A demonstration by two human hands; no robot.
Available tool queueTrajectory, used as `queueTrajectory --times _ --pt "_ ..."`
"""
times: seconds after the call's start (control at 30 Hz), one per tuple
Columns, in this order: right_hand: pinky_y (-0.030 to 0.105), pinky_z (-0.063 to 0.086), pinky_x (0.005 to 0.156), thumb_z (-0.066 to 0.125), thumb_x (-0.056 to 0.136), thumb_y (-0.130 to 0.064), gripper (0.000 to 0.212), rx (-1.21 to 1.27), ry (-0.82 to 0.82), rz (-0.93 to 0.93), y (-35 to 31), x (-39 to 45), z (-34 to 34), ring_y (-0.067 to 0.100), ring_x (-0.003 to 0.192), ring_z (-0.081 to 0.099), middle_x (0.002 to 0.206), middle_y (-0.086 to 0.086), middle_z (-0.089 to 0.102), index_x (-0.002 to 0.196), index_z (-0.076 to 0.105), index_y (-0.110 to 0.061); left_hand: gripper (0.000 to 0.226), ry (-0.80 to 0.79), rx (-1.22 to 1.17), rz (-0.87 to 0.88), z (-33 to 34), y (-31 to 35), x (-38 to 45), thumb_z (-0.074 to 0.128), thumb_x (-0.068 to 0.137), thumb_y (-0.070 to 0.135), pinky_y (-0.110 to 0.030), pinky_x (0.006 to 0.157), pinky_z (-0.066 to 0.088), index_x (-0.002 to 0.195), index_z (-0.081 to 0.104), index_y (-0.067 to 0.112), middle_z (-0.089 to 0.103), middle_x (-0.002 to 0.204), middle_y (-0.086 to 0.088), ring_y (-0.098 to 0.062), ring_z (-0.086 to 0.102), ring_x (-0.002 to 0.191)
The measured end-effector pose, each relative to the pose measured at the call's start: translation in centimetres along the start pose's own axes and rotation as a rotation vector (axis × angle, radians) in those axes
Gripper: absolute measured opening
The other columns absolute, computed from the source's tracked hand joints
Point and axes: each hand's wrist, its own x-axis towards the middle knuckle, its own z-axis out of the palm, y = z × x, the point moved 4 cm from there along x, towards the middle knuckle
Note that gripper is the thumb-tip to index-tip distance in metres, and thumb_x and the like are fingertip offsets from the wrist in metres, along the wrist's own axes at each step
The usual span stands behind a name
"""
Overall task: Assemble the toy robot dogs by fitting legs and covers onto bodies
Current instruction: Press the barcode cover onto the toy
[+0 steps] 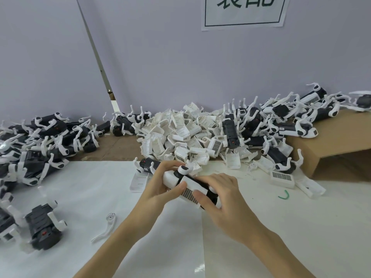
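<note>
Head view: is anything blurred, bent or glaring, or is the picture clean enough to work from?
Head view: the hands and the dog they grip are sharp; the dogs at the left edge smear; the wall seam leans from wide-angle distortion; a small glare patch sits on the table; light is soft and even.

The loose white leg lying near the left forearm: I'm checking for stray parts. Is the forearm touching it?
Apart. The head view shows bare table between the loose white leg and the left forearm.
</note>
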Motion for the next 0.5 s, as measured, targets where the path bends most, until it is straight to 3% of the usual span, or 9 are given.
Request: queueTrajectory --times 0.07,0.17,0.3,0.4,0.5 --pt "0.022 0.033 0.103 0.063 0.101 -0.043 0.027 0.04 0.004 0.031 0.29 0.0 0.09 0.007 0.11 0.052 0.102 -0.034 0.057 0.126 0.067 -0.033 0.05 -0.009 -0.009 0.0 0.22 -0.12 0.03 0.075 0.095 0.027 -0.055 0.1 0.049 0.141 0.054 0.023 0.066 0.126 -0.012 -0.042 0.064 0.112" --pt "0.011 0.033 0.096 0.07 0.099 -0.031 0.029 0.148 0.004 0.079 0.48 0.07 -0.2 0.007 0.115 0.051 0.108 -0.027 0.062 0.128 0.068 -0.03 0.05 -0.024 0.0 0.028 0.54 0.0 -0.04 0.073 0.096 0.023 -0.056 0.102 0.05 0.141 0.051 0.021 0.062 0.13 -0.013 -0.044 0.06 0.118" --pt "0.013 0.034 0.097 0.069 0.1 -0.025 0.035 0.149 -0.021 0.064 0.33 0.09 -0.11 0.008 0.118 0.048 0.114 -0.02 0.06 0.135 0.064 -0.026 0.049 -0.072 0.072 0.082 0.49 0.71 -0.22 0.072 0.098 0.019 -0.042 0.101 0.052 0.141 0.049 0.02 0.06 0.128 -0.003 -0.027 0.059 0.12" --pt "0.014 0.033 0.102 0.063 0.103 -0.023 0.039 0.108 -0.031 0.027 0.13 -0.06 0.38 0.009 0.12 0.045 0.118 -0.022 0.055 0.142 0.059 -0.024 0.051 -0.078 0.135 0.091 0.11 0.74 -0.22 0.072 0.098 0.018 -0.049 0.104 0.049 0.143 0.048 0.018 0.058 0.127 -0.002 -0.028 0.057 0.123" --pt "0.016 0.033 0.104 0.06 0.104 -0.023 0.04 0.076 -0.028 -0.002 0.2 -0.09 0.44 0.01 0.123 0.045 0.121 -0.025 0.053 0.145 0.057 -0.024 0.053 -0.046 0.174 0.095 -0.04 0.76 -0.15 0.075 0.097 0.023 -0.045 0.101 0.047 0.143 0.05 0.022 0.061 0.129 0.004 -0.022 0.058 0.124"
